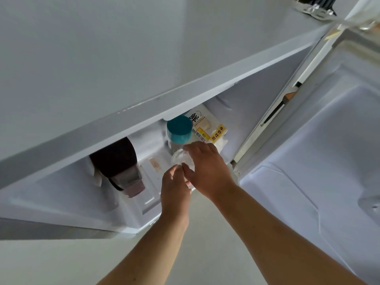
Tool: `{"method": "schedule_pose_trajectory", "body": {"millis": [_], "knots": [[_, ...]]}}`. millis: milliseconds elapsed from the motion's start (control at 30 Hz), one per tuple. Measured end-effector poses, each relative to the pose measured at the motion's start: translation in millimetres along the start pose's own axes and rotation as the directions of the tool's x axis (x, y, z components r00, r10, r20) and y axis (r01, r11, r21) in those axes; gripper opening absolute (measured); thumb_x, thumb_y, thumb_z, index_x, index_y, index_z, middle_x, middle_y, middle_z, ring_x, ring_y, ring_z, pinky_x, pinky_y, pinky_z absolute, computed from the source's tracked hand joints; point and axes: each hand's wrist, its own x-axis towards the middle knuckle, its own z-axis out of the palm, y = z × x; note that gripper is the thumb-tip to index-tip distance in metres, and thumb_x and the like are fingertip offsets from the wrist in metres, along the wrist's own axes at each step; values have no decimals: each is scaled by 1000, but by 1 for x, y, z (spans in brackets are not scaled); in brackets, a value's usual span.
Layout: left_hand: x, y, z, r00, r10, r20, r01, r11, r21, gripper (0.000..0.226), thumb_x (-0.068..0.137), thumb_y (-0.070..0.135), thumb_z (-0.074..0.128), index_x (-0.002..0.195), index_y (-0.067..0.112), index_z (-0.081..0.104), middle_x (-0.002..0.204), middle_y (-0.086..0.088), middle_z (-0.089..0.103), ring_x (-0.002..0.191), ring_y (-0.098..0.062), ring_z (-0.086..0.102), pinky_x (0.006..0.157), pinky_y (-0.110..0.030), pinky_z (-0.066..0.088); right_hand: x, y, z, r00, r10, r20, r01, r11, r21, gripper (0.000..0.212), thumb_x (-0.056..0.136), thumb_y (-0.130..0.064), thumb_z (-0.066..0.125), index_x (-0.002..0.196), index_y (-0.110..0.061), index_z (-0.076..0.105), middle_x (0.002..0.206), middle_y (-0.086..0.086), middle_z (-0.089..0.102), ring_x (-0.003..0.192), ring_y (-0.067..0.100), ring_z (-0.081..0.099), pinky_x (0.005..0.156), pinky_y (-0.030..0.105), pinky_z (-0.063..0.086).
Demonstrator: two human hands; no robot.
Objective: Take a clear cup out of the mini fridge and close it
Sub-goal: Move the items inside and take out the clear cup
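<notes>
I look down over the white top of the mini fridge [144, 103] into its open compartment. The fridge door [320, 151] stands swung open on the right. A small clear cup [179, 158] sits at the front of the compartment, partly hidden by my fingers. My right hand [207, 169] wraps around the cup from the right. My left hand [174, 190] touches it from below and the left, fingertips on its rim. Both hands are closed around the cup.
Just behind the cup stands a bottle with a teal cap [179, 128]. A white and yellow bread bag [207, 128] lies behind that. A dark brown and pink object [121, 165] rests at the left of the compartment. Pale floor [205, 243] lies below.
</notes>
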Motion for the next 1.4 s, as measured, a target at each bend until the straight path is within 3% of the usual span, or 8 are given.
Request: {"method": "schedule_pose_trajectory", "body": {"millis": [233, 333, 500, 667, 900, 1100, 1233, 1400], "knots": [[12, 3, 5, 992, -113, 58, 114, 994, -5, 27, 106, 42, 47, 124, 32, 64, 117, 10, 72, 94, -7, 70, 73, -26, 53, 11, 7, 12, 994, 19, 109, -7, 994, -106, 53, 96, -30, 74, 144, -18, 56, 145, 10, 59, 133, 34, 55, 104, 50, 51], [8, 5, 3, 996, -82, 36, 81, 996, 34, 32, 107, 44, 44, 130, 28, 61, 125, 7, 69, 100, -12, 70, 89, -34, 53, 11, 4, 8, 996, 27, 81, -19, 995, -97, 52, 96, -30, 73, 142, -15, 55, 146, 10, 58, 134, 34, 54, 104, 49, 52], [-17, 22, -20, 965, 134, -227, -130, 991, 32, 34, 104, 44, 46, 112, 19, 68, 103, 1, 77, 87, -17, 76, 79, -35, 58, 20, -41, -5, 995, -21, -102, 29, 996, 79, 19, 99, -23, 66, 114, -12, 68, 112, 8, 73, 102, 27, 67, 88, 41, 58], [-33, 48, -42, 921, 72, -383, -138, 979, -147, 54, 101, 59, 40, 100, 16, 73, 95, -3, 76, 80, -24, 67, 69, -32, 49, 57, -102, -10, 970, 97, 221, -176, 912, 371, 32, 98, -55, 59, 90, -25, 68, 86, -10, 71, 77, 8, 63, 64, 25, 46], [-36, 60, -36, 936, 21, -351, -103, 971, -216, 40, 102, 45, 46, 96, 15, 73, 86, 0, 76, 75, -21, 60, 62, -29, 49, 71, -105, -18, 912, 108, 395, -231, 932, 280, 38, 100, -49, 59, 86, -14, 62, 71, -4, 60, 65, 8, 54, 54, 25, 33], [-37, 68, -24, 957, 173, -232, -201, 974, -104, 35, 101, 32, 47, 94, 12, 75, 84, -1, 78, 65, -16, 64, 49, -23, 50, 58, -88, -41, 939, 200, 279, -323, 791, 519, 35, 100, -39, 64, 78, -13, 58, 67, 9, 68, 53, 15, 69, 45, 30, 55], [-29, 61, -9, 983, 94, -156, -108, 991, -80, 35, 103, 32, 45, 93, 15, 73, 74, 5, 75, 48, -11, 57, 54, -27, 49, 58, -69, -41, 922, 269, 278, -363, 848, 386, 34, 101, -39, 63, 85, -9, 59, 77, 16, 71, 72, 33, 72, 69, 42, 61], [-8, 37, -13, 989, 16, -146, -25, 998, -54, 37, 106, 32, 42, 98, 17, 75, 78, 8, 77, 65, -8, 63, 50, -17, 49, 60, -55, -8, 907, 267, 326, -331, 931, 156, 40, 102, -45, 58, 102, -6, 68, 84, 6, 72, 79, 20, 69, 60, 26, 47]]}}
